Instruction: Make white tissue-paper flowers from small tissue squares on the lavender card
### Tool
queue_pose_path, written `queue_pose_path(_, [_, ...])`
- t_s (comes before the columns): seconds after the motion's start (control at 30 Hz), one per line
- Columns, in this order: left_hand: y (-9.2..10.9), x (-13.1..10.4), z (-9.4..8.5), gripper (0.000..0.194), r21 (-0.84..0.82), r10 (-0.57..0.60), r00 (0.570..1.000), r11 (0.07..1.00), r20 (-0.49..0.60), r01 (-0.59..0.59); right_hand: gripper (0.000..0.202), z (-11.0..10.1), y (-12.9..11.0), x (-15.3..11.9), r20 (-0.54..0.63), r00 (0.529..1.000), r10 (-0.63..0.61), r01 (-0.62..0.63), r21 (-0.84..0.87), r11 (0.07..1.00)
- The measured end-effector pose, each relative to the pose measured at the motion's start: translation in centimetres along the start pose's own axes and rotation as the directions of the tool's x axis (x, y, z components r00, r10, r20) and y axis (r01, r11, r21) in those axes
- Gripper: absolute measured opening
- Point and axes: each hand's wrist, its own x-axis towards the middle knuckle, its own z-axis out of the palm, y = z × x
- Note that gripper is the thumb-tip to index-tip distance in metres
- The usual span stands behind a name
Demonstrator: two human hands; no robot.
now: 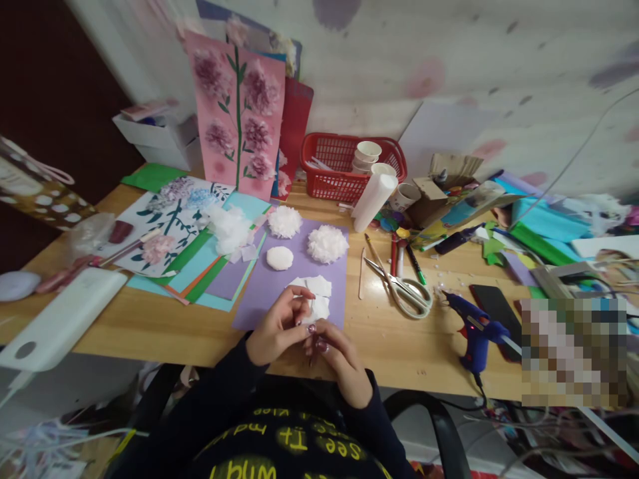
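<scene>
My left hand [282,327] and my right hand [343,356] meet over the front edge of a purple sheet [327,233]. The fingers of both are curled and pinched together at the tips; what lies between them is too small or hidden to make out. Just beyond the fingertips are torn white paper pieces [318,287], partly covered by my left hand. Farther back on the sheet sit a smooth white oval pad [279,258] and two ruffled white paper flowers, one at the left [285,221] and a fuller one at the right [327,244].
Scissors [410,297], pens and a blue glue gun [474,329] lie to the right, near a dark phone [494,313]. Coloured paper sheets [200,286] and a white lamp-like device [64,319] are at the left. Behind stand a red basket [329,183] and a pink flower picture [238,120].
</scene>
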Motion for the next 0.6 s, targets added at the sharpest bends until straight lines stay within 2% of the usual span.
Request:
queue_pose_path(0.07, [0.3,0.0,-0.5,0.035,-0.116,0.007,0.996,0.993,-0.084,-0.016,0.022,-0.3,-0.1,-0.2,-0.057,0.998,0.0,-0.003,-0.058,0.998])
queue_pose_path(0.13, [0.9,-0.2,-1.0,0.037,-0.195,0.014,0.979,0.979,-0.202,-0.055,0.019,-0.7,-0.1,-0.3,-0.186,0.982,-0.044,-0.001,-0.236,0.972])
queue_pose_path(0.2, [1.6,-0.4,-1.6,0.039,-0.211,0.009,0.954,0.974,-0.301,-0.076,0.011,-1.0,-0.2,-0.3,-0.264,0.952,-0.151,0.01,-0.47,0.883])
queue_pose_path(0.27, [2.1,-0.6,-2.2,0.041,-0.181,0.01,0.936,0.98,-0.351,-0.078,0.01,-1.1,0.0,0.0,-0.225,0.942,-0.248,0.042,-0.656,0.754])
queue_pose_path(0.33, [2.2,-0.8,-2.8,0.042,-0.12,0.018,0.944,0.991,-0.33,-0.061,0.014,-1.0,0.2,0.4,-0.16,0.945,-0.285,0.068,-0.756,0.651])
queue_pose_path(0.43, [1.8,-1.1,-3.1,0.042,0.037,0.016,0.979,0.999,-0.205,-0.009,0.006,-0.7,0.7,1.0,-0.136,0.945,-0.298,0.061,-0.821,0.567])
queue_pose_path(0.47, [1.5,-1.2,-3.1,0.041,0.106,0.01,0.986,0.994,-0.169,0.008,0.002,-0.7,0.7,1.1,-0.137,0.943,-0.303,0.059,-0.828,0.557])
queue_pose_path(0.6, [0.7,-1.2,-2.4,0.037,0.385,-0.02,0.994,0.921,-0.106,0.059,0.007,-0.9,0.6,1.1,-0.125,0.94,-0.316,0.085,-0.814,0.574])
